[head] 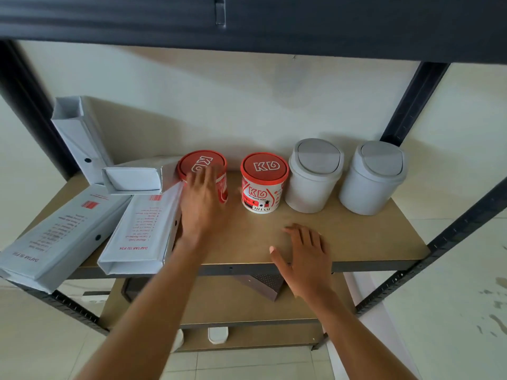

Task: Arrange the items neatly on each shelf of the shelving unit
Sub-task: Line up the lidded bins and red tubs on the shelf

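On the brown shelf (pixel 356 237) stand two paint tins with red lids, the left paint tin (pixel 203 163) and the right paint tin (pixel 264 182), then two grey swing-lid bins, one bin (pixel 314 175) beside the right tin and the other bin (pixel 373 178) further right. Several white boxes lie askew at the left: one box (pixel 140 231) flat near the front edge, another box (pixel 52 237) overhanging the left front corner, a small box (pixel 134 179) behind, and an upright box (pixel 78 133) leaning at the back. My left hand (pixel 204 204), blurred, with fingers extended, is in front of the left tin. My right hand (pixel 306 256) hovers flat over the shelf's front.
Dark metal uprights (pixel 411 105) frame the shelf and an upper shelf (pixel 247 20) hangs overhead. A lower shelf (pixel 219 303) holds a dark perforated object (pixel 263 283). Pale wall behind, tiled floor below.
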`<state>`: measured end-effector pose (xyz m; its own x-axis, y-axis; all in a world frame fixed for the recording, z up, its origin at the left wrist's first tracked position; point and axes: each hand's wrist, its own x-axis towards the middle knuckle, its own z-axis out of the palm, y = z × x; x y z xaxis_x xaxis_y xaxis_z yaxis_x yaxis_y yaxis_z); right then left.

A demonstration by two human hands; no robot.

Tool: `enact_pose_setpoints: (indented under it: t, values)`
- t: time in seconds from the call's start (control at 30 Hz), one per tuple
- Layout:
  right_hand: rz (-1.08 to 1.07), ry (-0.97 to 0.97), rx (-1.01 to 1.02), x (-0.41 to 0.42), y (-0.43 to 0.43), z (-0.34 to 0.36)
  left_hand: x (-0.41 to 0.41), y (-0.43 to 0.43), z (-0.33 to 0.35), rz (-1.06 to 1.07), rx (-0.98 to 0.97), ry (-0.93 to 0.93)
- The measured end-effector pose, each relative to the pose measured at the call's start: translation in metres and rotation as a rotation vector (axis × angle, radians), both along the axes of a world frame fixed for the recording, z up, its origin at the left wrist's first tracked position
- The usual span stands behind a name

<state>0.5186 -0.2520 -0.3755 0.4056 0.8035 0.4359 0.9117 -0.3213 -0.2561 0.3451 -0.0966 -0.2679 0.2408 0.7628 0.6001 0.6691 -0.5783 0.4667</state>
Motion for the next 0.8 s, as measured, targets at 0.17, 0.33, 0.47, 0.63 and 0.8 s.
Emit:
enact_pose_setpoints:
  t: [0.17, 0.33, 0.47, 0.63, 0.8]
  values:
    - [-0.065, 0.053, -0.013, -0.016, 0.012, 0.005, -0.004, 0.063, 0.064, 0.096, -0.093, 0.631]
    - [-0.011, 0.029, -0.042, -0.037, 0.023, 0.010, 0.000, 0.097, 0.081, 0.068, -0.412, 0.959]
    - [0.007, 0.002, 0.000, -0.036, 0.022, 0.005, 0.001, 0.112, 0.083, -0.030, -0.412, 0.934]
    - [0.000, -0.017, 0.020, -0.037, 0.025, 0.005, -0.002, 0.130, 0.081, -0.199, -0.447, 0.915]
    - [0.011, -0.012, 0.022, -0.035, 0.024, 0.005, 0.019, 0.136, 0.097, -0.357, -0.525, 1.103]
